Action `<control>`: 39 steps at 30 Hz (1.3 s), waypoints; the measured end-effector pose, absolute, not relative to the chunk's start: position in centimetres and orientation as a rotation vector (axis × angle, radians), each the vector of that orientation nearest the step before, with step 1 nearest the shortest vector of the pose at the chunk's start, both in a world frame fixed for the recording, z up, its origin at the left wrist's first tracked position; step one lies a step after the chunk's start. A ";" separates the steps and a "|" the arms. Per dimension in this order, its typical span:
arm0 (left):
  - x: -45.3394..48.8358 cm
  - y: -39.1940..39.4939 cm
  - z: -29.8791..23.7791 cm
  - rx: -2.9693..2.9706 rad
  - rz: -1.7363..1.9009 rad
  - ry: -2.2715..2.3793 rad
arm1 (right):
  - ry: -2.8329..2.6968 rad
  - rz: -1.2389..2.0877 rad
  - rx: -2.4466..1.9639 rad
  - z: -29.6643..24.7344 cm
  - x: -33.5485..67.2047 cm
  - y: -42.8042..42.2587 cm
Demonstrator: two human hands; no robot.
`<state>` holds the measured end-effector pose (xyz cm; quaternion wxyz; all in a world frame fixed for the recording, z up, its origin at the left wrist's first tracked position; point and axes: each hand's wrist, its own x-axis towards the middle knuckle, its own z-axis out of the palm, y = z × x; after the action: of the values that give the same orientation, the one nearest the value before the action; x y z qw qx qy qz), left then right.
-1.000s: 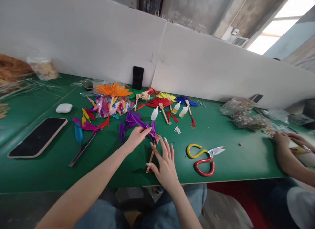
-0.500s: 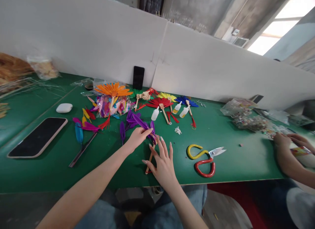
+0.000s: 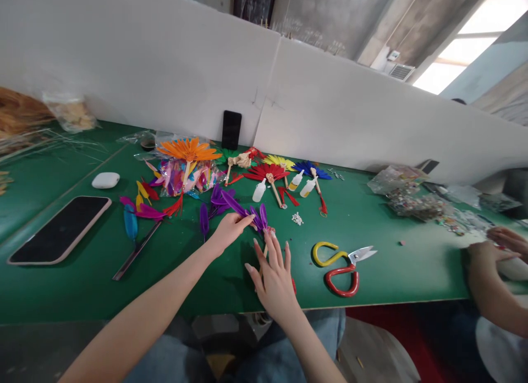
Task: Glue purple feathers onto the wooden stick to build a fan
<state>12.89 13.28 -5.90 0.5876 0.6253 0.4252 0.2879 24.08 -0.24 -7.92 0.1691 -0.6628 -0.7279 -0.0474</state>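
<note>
My left hand (image 3: 228,229) pinches the base of a purple feather (image 3: 234,203) on the green table (image 3: 103,284). Just right of it, several purple feathers (image 3: 260,216) fan out from the top of a small wooden stick, most of which lies hidden under my right hand (image 3: 273,276). That hand's fingers are spread flat over the stick, pressing it to the table. More loose purple feathers (image 3: 204,218) lie to the left of my left hand.
Scissors with a yellow and a red handle (image 3: 340,263) lie to the right. Finished feather fans (image 3: 187,150), glue bottles (image 3: 259,190), a phone (image 3: 58,229), a white case (image 3: 106,179) and a dark ruler (image 3: 136,250) surround me. Another person's hands (image 3: 490,256) work at the far right.
The stick with its purple feathers has swung more upright and a little right under my right hand. My left hand stays on the purple feather. The other person's hands shifted right.
</note>
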 end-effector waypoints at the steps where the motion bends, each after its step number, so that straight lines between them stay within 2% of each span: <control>1: 12.9 13.3 -5.9 1.458 0.671 0.993 | -2.071 -0.121 -1.889 -8.0 23.8 -0.2; 14: 12.7 13.6 -6.3 1.455 0.665 0.989 | -2.031 -0.059 -1.883 -7.3 23.5 -0.2; 19: 12.6 13.9 -6.7 1.434 0.671 0.995 | -1.661 -0.258 -1.926 -7.0 26.7 -0.7; 23: 12.6 13.9 -6.6 1.440 0.644 0.994 | -1.518 -0.237 -1.938 -8.2 30.0 -0.3; 31: 12.5 14.0 -6.6 1.480 0.644 1.029 | -1.559 -0.285 -1.948 -8.3 31.1 0.2; 39: 12.7 14.0 -6.8 1.505 0.645 1.039 | -2.027 -0.179 -1.829 -8.7 25.7 -1.4</control>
<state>12.71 13.99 -6.79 0.5657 0.6400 0.4417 0.2744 25.67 -1.43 -8.73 0.2014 -0.6548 -0.7256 -0.0640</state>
